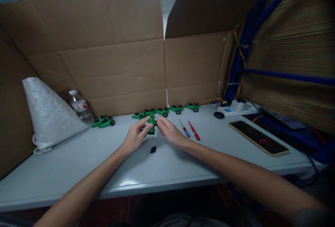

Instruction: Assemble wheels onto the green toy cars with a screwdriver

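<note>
Above the middle of the table, my left hand [138, 132] is closed round a green toy vehicle [151, 125], thumb on its near side. My right hand [169, 131] pinches at a small black part on the toy's right side, perhaps a wheel; the fingers partly cover it. A small black piece [153, 149] lies on the table just below the hands. To the right of my right hand lie a blue-handled screwdriver [186, 131] and a red screwdriver [194, 131], side by side.
Several green toy vehicles [177, 109] stand along the cardboard wall [125, 66], with more toys [103, 121] at left. A water bottle [81, 107] and a white padded bag [53, 115] are beyond. At right are a phone [258, 137], a power strip [239, 108] and a black disc [219, 115].
</note>
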Tool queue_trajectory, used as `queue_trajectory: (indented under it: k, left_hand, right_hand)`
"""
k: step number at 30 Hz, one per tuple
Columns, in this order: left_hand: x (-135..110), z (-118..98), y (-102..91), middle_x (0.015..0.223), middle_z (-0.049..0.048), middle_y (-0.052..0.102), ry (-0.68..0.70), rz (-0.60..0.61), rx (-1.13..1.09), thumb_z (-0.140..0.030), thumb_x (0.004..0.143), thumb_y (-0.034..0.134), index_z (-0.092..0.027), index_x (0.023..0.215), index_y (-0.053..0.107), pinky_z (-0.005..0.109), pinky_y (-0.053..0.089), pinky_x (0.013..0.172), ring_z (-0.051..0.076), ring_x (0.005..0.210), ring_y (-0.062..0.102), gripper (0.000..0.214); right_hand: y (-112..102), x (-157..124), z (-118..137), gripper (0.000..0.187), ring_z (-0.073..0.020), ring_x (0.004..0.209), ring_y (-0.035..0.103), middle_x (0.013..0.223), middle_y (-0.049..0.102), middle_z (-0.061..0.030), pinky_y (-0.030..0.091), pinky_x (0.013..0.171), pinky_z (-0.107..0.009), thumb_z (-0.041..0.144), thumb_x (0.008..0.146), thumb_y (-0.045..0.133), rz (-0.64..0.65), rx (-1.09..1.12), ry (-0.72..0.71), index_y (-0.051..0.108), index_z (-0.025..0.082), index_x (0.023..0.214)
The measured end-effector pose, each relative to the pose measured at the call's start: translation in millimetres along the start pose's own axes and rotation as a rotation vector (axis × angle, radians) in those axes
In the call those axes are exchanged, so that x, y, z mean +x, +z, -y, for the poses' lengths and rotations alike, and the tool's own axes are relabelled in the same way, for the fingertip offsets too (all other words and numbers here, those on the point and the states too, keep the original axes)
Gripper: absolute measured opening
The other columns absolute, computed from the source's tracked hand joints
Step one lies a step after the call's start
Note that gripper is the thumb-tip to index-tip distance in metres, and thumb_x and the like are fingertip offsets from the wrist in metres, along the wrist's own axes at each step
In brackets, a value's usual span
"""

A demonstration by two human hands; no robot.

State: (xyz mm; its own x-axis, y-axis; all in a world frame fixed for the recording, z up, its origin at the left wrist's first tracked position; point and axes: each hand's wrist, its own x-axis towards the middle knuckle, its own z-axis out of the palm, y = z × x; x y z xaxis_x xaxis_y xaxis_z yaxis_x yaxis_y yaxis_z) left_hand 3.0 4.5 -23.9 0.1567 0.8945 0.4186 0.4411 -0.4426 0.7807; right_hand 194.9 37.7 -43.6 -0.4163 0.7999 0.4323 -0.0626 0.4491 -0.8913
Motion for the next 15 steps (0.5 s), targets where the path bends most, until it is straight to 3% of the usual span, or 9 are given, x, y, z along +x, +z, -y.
queue_trajectory:
  k: [15]
  left_hand:
    - [7.1,3.5,0.3,0.09,0.0056,0.076,-0.01,-0.036,-0.036,-0.056,0.092,0.069,-0.011,0.132,0.073,0.026,0.053,0.058,0.014,0.06,0.059,0.06]
  right_hand:
    - [-1.6,-1.0,6.9,0.028,-0.0154,0.068,0.043,0.074,0.043,0.0043,0.032,0.066,-0.029,0.044,0.105,0.043,-0.09,-0.216,-0.084,0.043,0.024,0.085]
